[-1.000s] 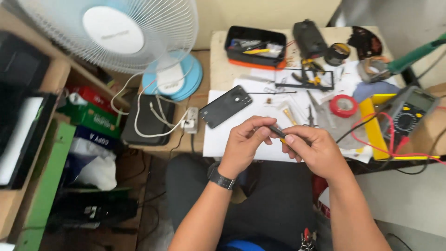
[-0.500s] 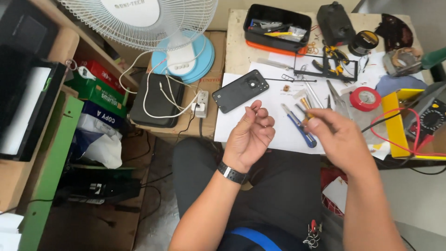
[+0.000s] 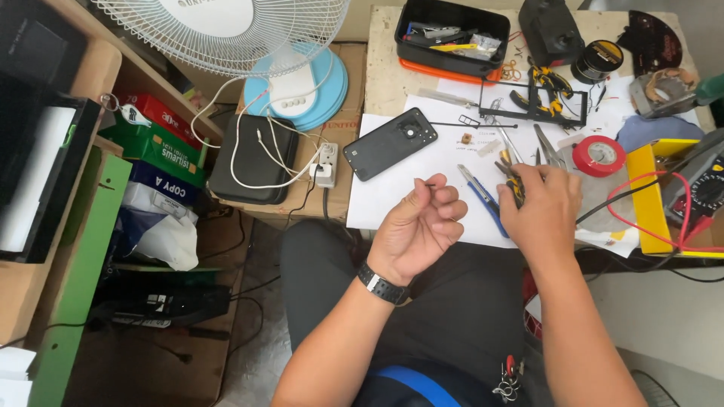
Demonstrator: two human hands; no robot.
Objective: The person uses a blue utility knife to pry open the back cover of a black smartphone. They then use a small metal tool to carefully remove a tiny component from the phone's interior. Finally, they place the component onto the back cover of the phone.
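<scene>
- Standing fan (image 3: 226, 34), white grille on a pale blue base, far left of the counter (image 3: 385, 83).
- Black flat case (image 3: 245, 162) beside it, with a white cable looped across and a white plug adapter (image 3: 326, 164) at its right edge.
- Black phone (image 3: 390, 143), back up, tilted on the white paper sheet (image 3: 377, 200).
- Left hand (image 3: 418, 230), wristwatch on the wrist, palm up over the lap; fingers curled and narrow, pinching a tiny dark part (image 3: 428, 185) at the fingertips. A second ago both hands met over this part; now they are apart.
- Blue-handled tool (image 3: 483, 200), lying on the paper between the hands.
- Right hand (image 3: 539, 207), since moved onto the row of tools, fingers closed about a yellow-and-black handle (image 3: 515, 185); by my judgement a tool is being taken up or set down, which one cannot tell.
- Red tape roll (image 3: 599, 154), right of that hand.
- Yellow multimeter (image 3: 679, 196) with red leads, far right.
</scene>
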